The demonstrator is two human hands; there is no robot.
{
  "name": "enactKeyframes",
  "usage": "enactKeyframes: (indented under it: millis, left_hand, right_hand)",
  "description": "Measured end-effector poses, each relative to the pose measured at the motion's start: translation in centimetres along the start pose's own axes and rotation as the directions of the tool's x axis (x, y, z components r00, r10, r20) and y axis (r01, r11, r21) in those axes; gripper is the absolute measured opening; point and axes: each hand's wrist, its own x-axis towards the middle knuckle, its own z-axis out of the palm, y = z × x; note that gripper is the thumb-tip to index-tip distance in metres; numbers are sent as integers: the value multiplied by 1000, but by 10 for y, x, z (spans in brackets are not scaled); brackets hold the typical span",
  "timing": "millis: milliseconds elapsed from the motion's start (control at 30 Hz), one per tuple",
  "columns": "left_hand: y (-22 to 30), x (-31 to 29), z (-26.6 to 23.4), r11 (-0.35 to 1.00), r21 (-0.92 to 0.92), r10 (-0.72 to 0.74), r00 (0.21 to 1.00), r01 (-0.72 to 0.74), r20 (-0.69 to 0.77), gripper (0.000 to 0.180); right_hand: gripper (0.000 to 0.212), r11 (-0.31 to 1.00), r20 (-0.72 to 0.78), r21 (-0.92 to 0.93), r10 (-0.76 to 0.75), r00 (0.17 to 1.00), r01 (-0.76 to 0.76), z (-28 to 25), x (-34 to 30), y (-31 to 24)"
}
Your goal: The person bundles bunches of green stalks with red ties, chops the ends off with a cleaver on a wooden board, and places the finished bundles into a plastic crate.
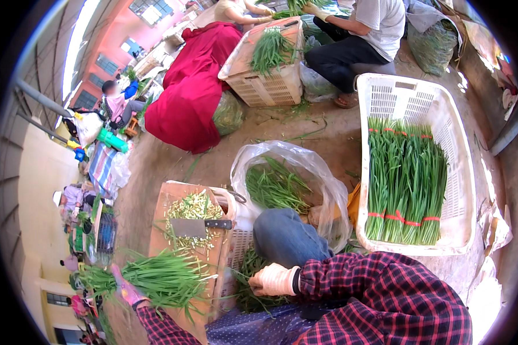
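My left hand (128, 288), in a pinkish glove, is closed around a bunch of garlic chives (166, 277) at the lower left. Their pale cut ends point right, over the near end of a wooden board (162, 234). On that board a cleaver (191, 228) with a black handle lies flat among chopped pale stem ends (191, 208). My right hand (274, 280), covered in a pale wrap or glove, has its fingers curled down at loose chives (248, 275) beside my lap. Whatever those fingers grip is hidden.
A white plastic crate (415, 248) at the right holds chive bundles tied with red bands. Ahead, a clear plastic bag (323, 172) contains loose chives. Beyond are a red cloth (185, 106), another crate (273, 95) topped with chives, and two co-workers sitting at the back.
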Motion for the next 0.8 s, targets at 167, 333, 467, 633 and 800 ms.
enactKeyframes:
  millis: [167,333,467,633,800]
  left_hand:
    - [-4,9,14,1000,5,27,998,-27,-64,85]
    - [-11,18,-10,997,-76,27,999,-31,-45,75]
    - [-12,9,-3,999,-34,29,998,-31,-63,69]
    - [-8,-6,8,997,-61,46,998,-49,-46,62]
    - [5,-25,7,995,-91,42,998,-47,-51,55]
  right_hand:
    - [29,968,-220,217,-76,973,124,-13,-18,16]
    - [29,474,-57,881,116,992,-5,-73,-81,32]
    - [34,473,-233,880,351,907,43,-123,-144,41]
    - [44,423,-732,642,90,675,640,-180,-216,-29]
    - [27,43,-554,591,-704,444,806,-228,-209,-34]
